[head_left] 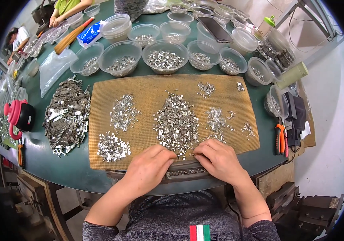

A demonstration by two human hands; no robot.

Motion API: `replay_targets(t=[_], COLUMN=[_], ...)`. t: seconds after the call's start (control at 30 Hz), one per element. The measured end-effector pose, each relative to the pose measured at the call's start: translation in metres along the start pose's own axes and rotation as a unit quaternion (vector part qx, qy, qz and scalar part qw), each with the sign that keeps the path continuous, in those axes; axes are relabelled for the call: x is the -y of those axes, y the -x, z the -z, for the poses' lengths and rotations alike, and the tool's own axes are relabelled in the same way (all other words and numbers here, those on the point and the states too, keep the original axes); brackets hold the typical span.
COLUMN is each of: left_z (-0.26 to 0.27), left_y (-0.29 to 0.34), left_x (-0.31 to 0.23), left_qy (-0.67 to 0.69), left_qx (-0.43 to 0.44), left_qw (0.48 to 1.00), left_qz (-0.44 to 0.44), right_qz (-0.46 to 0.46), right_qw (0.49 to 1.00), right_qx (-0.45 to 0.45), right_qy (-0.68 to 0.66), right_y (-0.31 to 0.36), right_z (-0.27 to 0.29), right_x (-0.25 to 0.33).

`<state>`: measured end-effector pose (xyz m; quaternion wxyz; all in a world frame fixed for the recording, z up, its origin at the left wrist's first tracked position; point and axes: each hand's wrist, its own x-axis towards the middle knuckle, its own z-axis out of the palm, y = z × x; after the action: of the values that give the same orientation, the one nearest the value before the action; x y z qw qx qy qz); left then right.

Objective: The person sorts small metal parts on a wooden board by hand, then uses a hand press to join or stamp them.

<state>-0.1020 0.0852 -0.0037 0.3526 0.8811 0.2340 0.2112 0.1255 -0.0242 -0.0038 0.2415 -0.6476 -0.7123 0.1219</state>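
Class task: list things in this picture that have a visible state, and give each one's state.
Left hand, fingers bent, tips by the central pile
Right hand, fingers bent, tips by that pile
Central pile, loose pieces, heaped
Tan mat, laid flat
Bowl behind central pile, open, partly filled
Stacked bowls, nested
Phone, lying unheld
Straw brush, lying down
Clear bag, crumpled

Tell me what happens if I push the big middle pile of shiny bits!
The middle pile would probably spread apart, since its bits lie loose. Each bit looks light, being tiny. The textured mat might slow their sliding.
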Motion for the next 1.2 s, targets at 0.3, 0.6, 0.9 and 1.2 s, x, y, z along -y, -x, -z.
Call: replay_targets(t=[0.3,0.6,0.9,1.2], left_z=[-0.018,-0.014,0.003,0.006], left_y=[-0.012,-0.012,0.015,0.035], left_x=[0.001,0.002,0.002,0.003], left_qy=[-0.151,-0.078,0.027,0.053], left_qx=[0.034,0.000,-0.020,-0.043], left_qw=[0.985,0.995,0.999,0.997], left_qz=[-0.077,-0.058,0.025,0.032], right_qz=[-0.001,0.012,0.097,0.088], right_qw=[0.998,0.997,0.994,0.995], right_qx=[-0.017,-0.033,-0.013,-0.010], right_qy=[0.054,0.066,-0.049,-0.042], right_y=[0.000,0.002,0.005,0.002], right_z=[-0.007,-0.007,-0.017,-0.013], right_x=[0.009,0.014,0.046,0.041])
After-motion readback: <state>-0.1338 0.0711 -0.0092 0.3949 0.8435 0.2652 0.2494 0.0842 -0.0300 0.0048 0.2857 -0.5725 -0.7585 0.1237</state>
